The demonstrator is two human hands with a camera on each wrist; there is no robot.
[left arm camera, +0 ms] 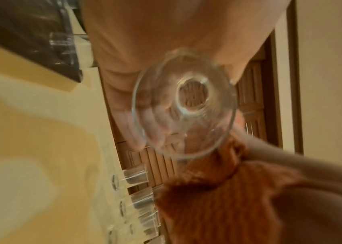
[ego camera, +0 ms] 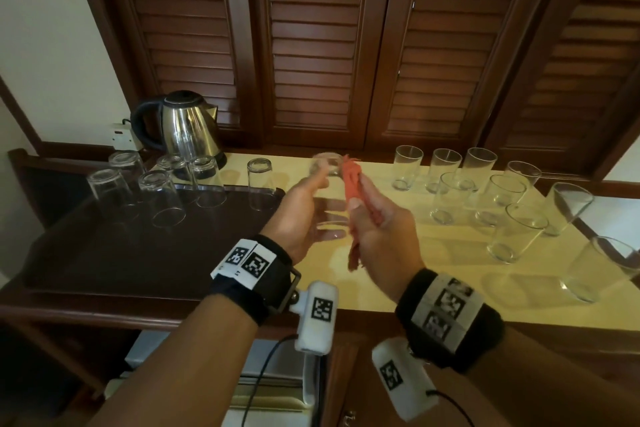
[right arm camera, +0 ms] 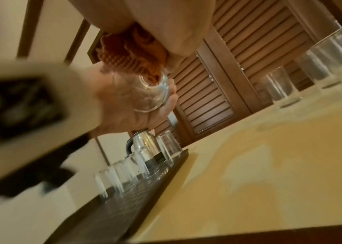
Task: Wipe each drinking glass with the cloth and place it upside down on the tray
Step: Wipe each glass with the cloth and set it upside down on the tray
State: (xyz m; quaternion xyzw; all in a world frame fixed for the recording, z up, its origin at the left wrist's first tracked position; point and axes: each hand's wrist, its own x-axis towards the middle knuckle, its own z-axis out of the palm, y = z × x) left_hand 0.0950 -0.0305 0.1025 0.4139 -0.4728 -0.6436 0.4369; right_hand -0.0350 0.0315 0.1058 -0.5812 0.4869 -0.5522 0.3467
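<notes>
On the dark rectangular tray (ego camera: 104, 253) at our left, six clear tumblers (ego camera: 161, 199) already stand upside down. Our left hand (ego camera: 294, 215) grips the clear drinking glass (ego camera: 325, 198) on its side, just right of the tray; our right hand (ego camera: 377, 229) clutches the orange waffle-weave cloth (ego camera: 351, 182) against it. Some ten upright clear glasses (ego camera: 516, 232) wait at the right, so we judge well under half done.

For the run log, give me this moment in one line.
left hand: holds glass | right hand: wiping with cloth | tray: six inverted
</notes>
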